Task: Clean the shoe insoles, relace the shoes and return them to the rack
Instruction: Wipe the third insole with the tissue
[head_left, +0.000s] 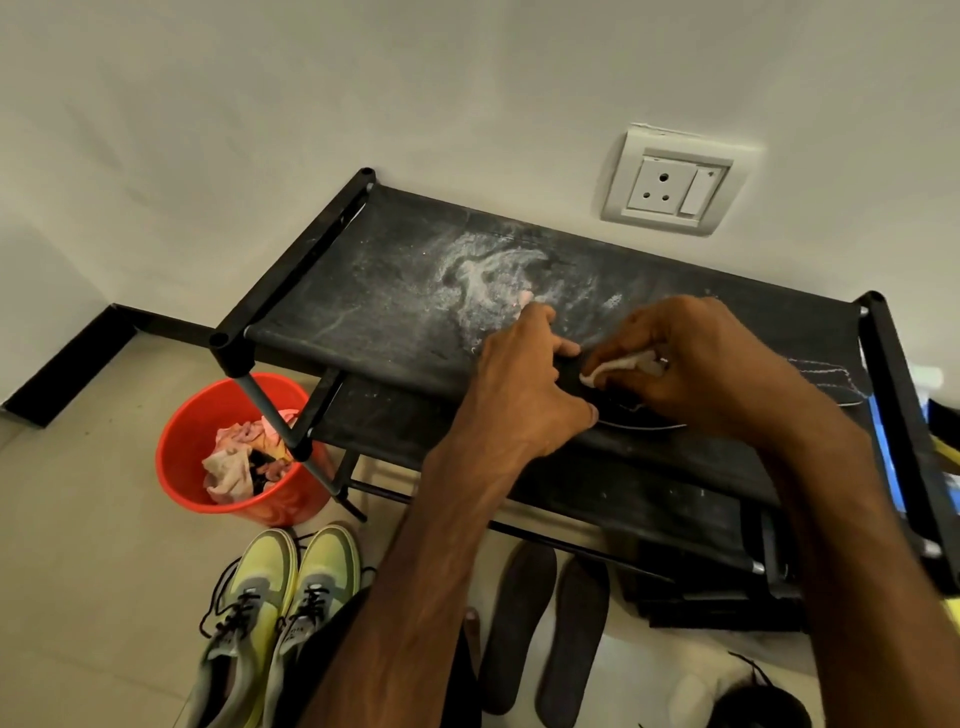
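The left hand (524, 384) holds a dark insole (571, 375) on the top shelf of the shoe rack (363, 291), with its fingers (563, 347) curled over the near end. The right hand (691, 364) has its fingers closed around a small white cloth (618, 366) and presses it on the insole. The insole lies close to the front edge of the shelf, so I think a strong wipe toward the body can push it off to the floor. White powder (488, 270) is spread just behind the hands, and the cloth can pick it up and smear it back. Two more insoles (519, 623) and the yellow shoes (280, 597) wait on the floor below, where a falling insole may land on them.
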